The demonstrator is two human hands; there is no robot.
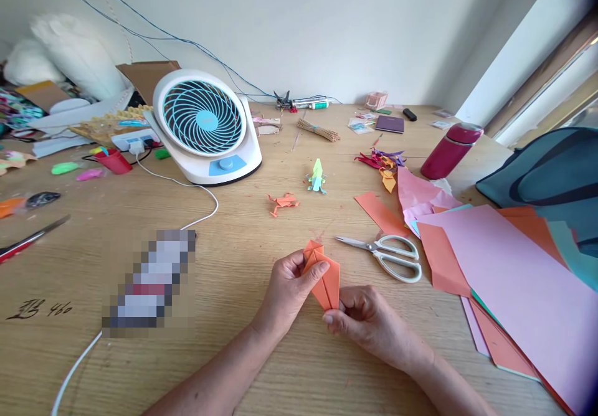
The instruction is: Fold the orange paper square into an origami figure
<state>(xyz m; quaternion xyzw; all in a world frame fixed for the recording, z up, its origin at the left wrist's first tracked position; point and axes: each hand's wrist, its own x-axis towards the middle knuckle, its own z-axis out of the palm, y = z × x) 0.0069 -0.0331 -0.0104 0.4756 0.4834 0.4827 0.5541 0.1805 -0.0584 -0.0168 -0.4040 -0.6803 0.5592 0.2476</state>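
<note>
An orange folded paper [331, 277], kite-shaped with a crease down its middle, is held between both hands above the table. My left hand [290, 286] pinches its upper left side, thumb across the front. Lower down, my right hand [374, 321] grips the bottom tip between thumb and fingers. Scissors [380, 253] with pale handles lie just beyond my right hand, blades pointing left. Farther off sit an orange origami frog [283, 203] and a yellow-green and blue origami figure [317, 177]. The fingers behind the paper are partly hidden.
Coloured paper sheets [509, 279] spread over the right side, near a blue bag [546, 167] and a magenta flask [451, 150]. A white fan [205, 123] stands at the back left. Its side of the table also has a cable [208, 190], a blurred-out object [149, 282] and a knife [35, 238].
</note>
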